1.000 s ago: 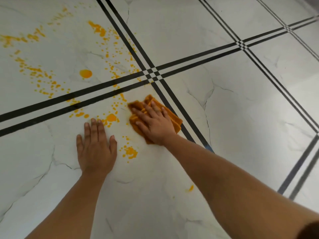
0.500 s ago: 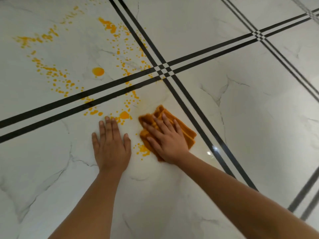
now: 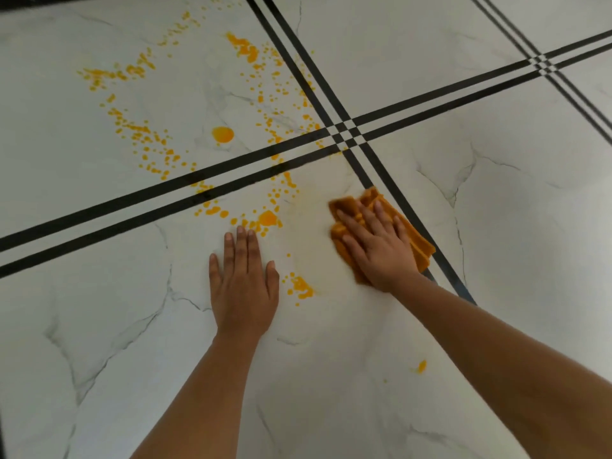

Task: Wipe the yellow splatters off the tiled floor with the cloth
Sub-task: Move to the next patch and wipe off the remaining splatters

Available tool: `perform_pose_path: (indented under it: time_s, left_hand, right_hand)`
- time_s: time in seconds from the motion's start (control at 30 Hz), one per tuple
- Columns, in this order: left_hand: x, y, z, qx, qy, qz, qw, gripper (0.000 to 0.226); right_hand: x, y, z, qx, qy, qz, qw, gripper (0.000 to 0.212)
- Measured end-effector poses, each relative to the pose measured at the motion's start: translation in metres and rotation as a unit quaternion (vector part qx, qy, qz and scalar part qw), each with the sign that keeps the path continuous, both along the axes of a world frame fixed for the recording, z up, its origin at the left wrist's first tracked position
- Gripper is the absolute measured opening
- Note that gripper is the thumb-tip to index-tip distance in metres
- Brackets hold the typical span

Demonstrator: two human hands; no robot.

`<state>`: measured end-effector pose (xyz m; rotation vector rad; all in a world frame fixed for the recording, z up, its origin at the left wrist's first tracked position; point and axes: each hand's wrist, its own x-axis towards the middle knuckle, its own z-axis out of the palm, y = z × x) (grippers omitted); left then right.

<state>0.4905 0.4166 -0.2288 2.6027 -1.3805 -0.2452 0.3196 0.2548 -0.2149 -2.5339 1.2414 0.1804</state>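
My right hand point(image 3: 376, 245) presses flat, fingers straight, on a folded orange cloth point(image 3: 415, 241) lying on the white marbled floor beside a double black stripe. My left hand point(image 3: 243, 279) rests flat on the tile to the cloth's left. Yellow splatters spread over the floor: a patch point(image 3: 299, 286) between my hands, a larger blob point(image 3: 267, 217) just beyond my left fingertips, a round drop point(image 3: 223, 134) farther away, and several trails of small dots point(image 3: 145, 134) at the upper left. A lone spot point(image 3: 421, 366) lies near my right forearm.
Pairs of black stripes cross the floor, meeting at a crossing point(image 3: 347, 130) beyond the cloth and another crossing point(image 3: 541, 62) at the far right. The tiles to the right carry only grey veins.
My right hand has slid the cloth to the right, away from the patch between my hands, leaving a faint yellowish smear. My left hand stays planted; the view has shifted.
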Motion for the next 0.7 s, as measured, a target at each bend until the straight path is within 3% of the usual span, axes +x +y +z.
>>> perform_pose_path:
  time_s: [0.1, 0.2, 0.27, 0.33, 0.43, 0.63, 0.7]
  left_hand:
    - [-0.001, 0.001, -0.005, -0.015, -0.015, -0.014, 1.000, 0.061]
    - [0.001, 0.003, -0.004, -0.018, -0.017, -0.021, 0.999, 0.062]
    - [-0.004, 0.006, -0.004, -0.020, -0.014, -0.031, 0.999, 0.061]
    - [-0.016, 0.012, -0.004, -0.019, -0.014, -0.049, 0.999, 0.060]
    - [-0.029, 0.011, -0.005, -0.018, -0.013, -0.059, 0.998, 0.059]
    - [-0.043, 0.027, 0.002, -0.035, -0.019, -0.045, 0.998, 0.060]
    - [-0.073, 0.040, 0.006, -0.037, -0.025, -0.107, 0.993, 0.059]
  right_hand:
    - [0.046, 0.007, 0.003, -0.001, 0.004, -0.011, 1.000, 0.050]
    - [0.012, 0.032, 0.000, -0.014, -0.001, 0.169, 0.986, 0.051]
    - [-0.030, 0.024, 0.001, -0.014, 0.016, 0.228, 0.973, 0.051]
    - [-0.035, 0.000, 0.001, -0.026, 0.040, 0.171, 0.984, 0.051]
    - [-0.006, 0.003, 0.000, -0.012, 0.025, 0.002, 1.000, 0.052]
    - [-0.101, 0.095, 0.003, -0.018, 0.027, 0.032, 0.999, 0.052]
    - [-0.107, 0.087, -0.001, -0.014, 0.031, 0.001, 0.999, 0.052]
